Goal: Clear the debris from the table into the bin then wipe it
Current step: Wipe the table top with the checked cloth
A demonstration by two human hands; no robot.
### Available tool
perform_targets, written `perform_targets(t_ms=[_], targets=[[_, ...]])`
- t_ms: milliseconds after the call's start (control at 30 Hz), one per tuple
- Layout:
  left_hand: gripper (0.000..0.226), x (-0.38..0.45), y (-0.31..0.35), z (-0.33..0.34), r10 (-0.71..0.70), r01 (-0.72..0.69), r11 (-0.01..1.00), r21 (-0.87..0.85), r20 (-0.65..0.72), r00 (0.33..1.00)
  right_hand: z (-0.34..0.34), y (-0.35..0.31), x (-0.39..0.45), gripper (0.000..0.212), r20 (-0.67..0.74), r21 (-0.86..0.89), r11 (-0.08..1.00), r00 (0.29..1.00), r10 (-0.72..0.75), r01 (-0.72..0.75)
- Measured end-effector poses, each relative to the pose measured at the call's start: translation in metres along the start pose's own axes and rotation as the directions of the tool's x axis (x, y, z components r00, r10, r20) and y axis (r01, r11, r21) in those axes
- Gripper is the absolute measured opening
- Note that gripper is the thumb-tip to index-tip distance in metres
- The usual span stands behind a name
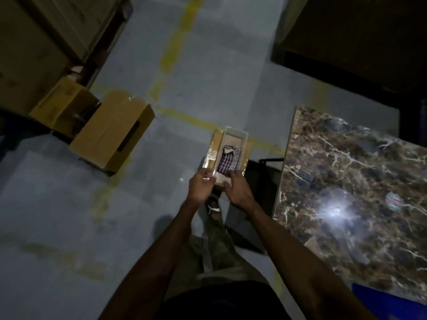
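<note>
Left hand (200, 185) and right hand (239, 191) both gripping cardboard bin (233, 137) with checked cloth (228, 159), beside marble table (346, 181).

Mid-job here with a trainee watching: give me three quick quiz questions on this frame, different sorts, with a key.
1. True or false: both hands grip the small box.
2. What lies inside that box? A) checked cloth B) bottle C) nothing
3. Fill in: the marble table is on the person's ____ side.

Key: 1 true, the left hand and the right hand hold its near end above the floor. 2 A, the checked cloth. 3 right.
</note>
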State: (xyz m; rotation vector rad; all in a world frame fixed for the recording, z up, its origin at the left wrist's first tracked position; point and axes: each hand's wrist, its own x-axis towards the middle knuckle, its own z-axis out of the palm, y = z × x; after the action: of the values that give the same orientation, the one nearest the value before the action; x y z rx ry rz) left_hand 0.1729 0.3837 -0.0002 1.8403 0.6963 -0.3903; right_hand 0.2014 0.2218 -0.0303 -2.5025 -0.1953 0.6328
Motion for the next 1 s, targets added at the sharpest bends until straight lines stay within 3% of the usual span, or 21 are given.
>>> perform_targets(t_ms=[167, 367, 533, 667, 767, 900, 1000], targets=[[0.027, 0.054, -0.008, 0.026, -0.112, 0.112, 0.994, -0.009, 0.005, 0.994, 0.029, 0.035, 0.072, 0.019, 0.052, -0.077, 0.996, 0.997, 0.055, -0.051], [0.036, 0.099, -0.04, 0.054, -0.199, 0.198, 0.979, -0.039, -0.007, 0.98, 0.077, 0.056, 0.144, 0.043, 0.169, -0.292, 0.953, 0.985, -0.036, 0.085], [0.021, 0.114, -0.054, 0.058, -0.249, 0.249, 0.968, -0.02, -0.014, 0.968, 0.085, 0.061, 0.16, 0.062, 0.175, -0.526, 0.836, 0.982, -0.072, 0.155], [0.034, 0.111, -0.051, 0.049, -0.18, 0.176, 0.979, 0.105, 0.034, 0.983, 0.076, 0.06, 0.157, 0.057, 0.176, -0.464, 0.868, 0.979, -0.104, 0.176], [0.043, 0.104, -0.039, 0.037, -0.135, 0.125, 0.984, 0.13, 0.068, 0.989, 0.053, 0.053, 0.15, 0.071, 0.119, -0.344, 0.931, 0.989, -0.085, 0.121], [0.029, 0.081, -0.006, 0.013, -0.009, 0.004, 0.996, 0.091, 0.059, 0.998, -0.004, 0.027, 0.123, 0.034, -0.022, -0.098, 0.995, 1.0, 0.009, -0.011], [0.033, 0.053, 0.027, -0.005, 0.175, -0.182, 0.98, 0.085, 0.08, 0.981, -0.055, 0.001, 0.08, 0.024, -0.2, 0.062, 0.998, 0.98, -0.004, 0.017]])
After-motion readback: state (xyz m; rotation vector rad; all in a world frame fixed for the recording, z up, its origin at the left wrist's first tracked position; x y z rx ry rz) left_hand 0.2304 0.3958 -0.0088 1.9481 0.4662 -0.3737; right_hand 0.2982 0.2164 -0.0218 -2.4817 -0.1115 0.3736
